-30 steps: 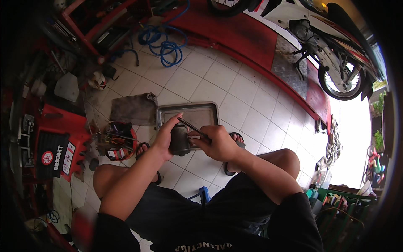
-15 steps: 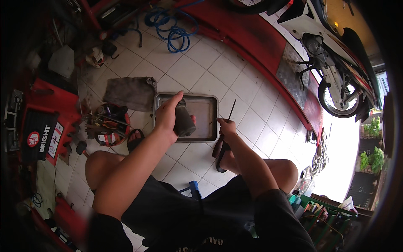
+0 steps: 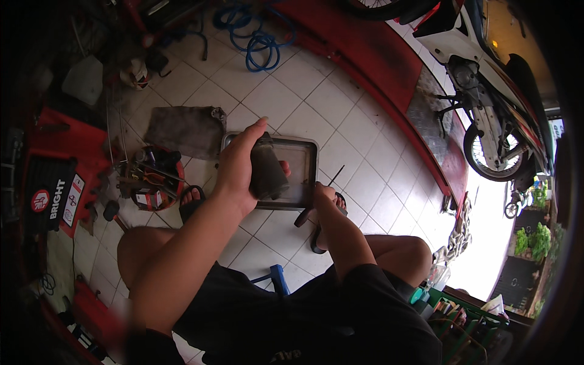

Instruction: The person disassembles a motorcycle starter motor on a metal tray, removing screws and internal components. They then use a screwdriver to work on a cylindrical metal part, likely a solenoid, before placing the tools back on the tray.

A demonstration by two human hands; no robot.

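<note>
My left hand (image 3: pixel 236 167) is wrapped round a dark, dirty cylindrical part (image 3: pixel 267 170) with a narrower lower end. It is held above a shallow metal tray (image 3: pixel 312 158) on the floor. My right hand (image 3: pixel 323 193) grips a screwdriver (image 3: pixel 336 175) by the tray's right edge. Its thin dark shaft points up and to the right, while the brownish handle sticks out below the fist. The cylindrical part and the screwdriver are apart. My left palm and forearm cover part of the tray's left side.
Left of the tray lie a grey cloth (image 3: pixel 185 131) and a round red bowl of tools (image 3: pixel 152 176). A red toolbox (image 3: pixel 67 146) stands farther left. Blue hose (image 3: pixel 261 48) coils at the back. A red ramp (image 3: pixel 377 79) and a motorcycle (image 3: pixel 486 103) occupy the right.
My right hand has come slightly down and left, and the screwdriver leans farther right. My left hand still holds the cylindrical part, now slightly larger in view. The whole view has shifted a little.
</note>
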